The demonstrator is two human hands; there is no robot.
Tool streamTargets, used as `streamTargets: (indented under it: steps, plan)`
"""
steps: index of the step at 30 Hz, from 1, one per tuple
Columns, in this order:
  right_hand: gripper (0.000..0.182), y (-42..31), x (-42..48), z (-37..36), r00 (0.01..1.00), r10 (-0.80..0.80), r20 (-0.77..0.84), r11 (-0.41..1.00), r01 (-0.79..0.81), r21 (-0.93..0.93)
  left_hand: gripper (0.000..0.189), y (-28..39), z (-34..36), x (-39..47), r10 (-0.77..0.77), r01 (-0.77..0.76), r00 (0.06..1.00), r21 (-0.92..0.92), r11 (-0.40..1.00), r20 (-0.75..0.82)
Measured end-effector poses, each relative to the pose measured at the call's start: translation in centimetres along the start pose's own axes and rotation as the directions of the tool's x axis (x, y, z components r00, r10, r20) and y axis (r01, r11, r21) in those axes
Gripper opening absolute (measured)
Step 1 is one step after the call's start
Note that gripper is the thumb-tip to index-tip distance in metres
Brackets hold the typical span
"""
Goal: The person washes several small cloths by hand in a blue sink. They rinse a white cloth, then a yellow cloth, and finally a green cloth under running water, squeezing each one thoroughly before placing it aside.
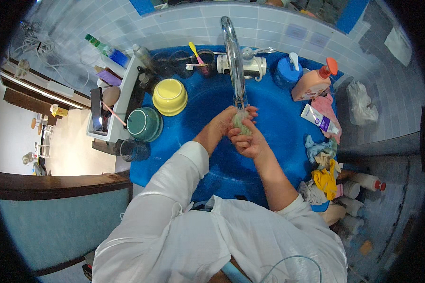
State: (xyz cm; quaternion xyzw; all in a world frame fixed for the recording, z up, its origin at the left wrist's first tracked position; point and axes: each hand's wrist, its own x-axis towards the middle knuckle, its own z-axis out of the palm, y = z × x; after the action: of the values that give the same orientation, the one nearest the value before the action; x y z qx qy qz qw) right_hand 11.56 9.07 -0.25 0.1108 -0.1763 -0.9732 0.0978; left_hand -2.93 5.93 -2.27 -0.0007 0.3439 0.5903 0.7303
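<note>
Water runs from the chrome faucet [238,67] onto a small pale green object [241,123], too blurred to tell whether it is a cloth or a sponge. My left hand [224,122] reaches in from the left and holds it from behind, its fingertips showing on the far side. From the front, my right hand [249,141] grips the same object, with the thumb on top and the fingers curled beneath. Both hands are above the bowl of a blue washbasin [279,123], directly under the spout.
Stacked yellow bowls [170,95], green bowls [145,124] and a clear glass [134,150] stand left. Behind are a toothbrush cup [207,67] and blue lidded container [287,72]. A pump bottle [313,83], white tube [318,118] and crumpled cloths [326,177] line the right rim.
</note>
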Motion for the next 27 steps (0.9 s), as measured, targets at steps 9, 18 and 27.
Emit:
streamTargets:
  steps: [9, 18, 27]
  plan:
    - [0.022, 0.8, 1.0, 1.8, 0.86, -0.476, -0.184, 0.396, 0.023, -0.918, 0.026, 2.1, 4.5, -3.8, 0.199, -0.247, 0.969, 0.526, 0.814, 0.148]
    - [0.041, -1.9, 4.1, -6.5, 0.559, -0.767, 0.315, -0.559, -0.34, -0.757, 0.017, -2.7, 0.3, 0.0, 0.754, -0.057, 0.59, 0.917, 0.394, -0.287]
    - [0.087, -0.1, 2.9, -3.4, 0.508, -0.794, 0.335, -0.453, -0.127, -0.882, 0.048, -1.5, 3.3, -1.4, 0.497, -0.052, 0.808, 0.802, 0.595, -0.317]
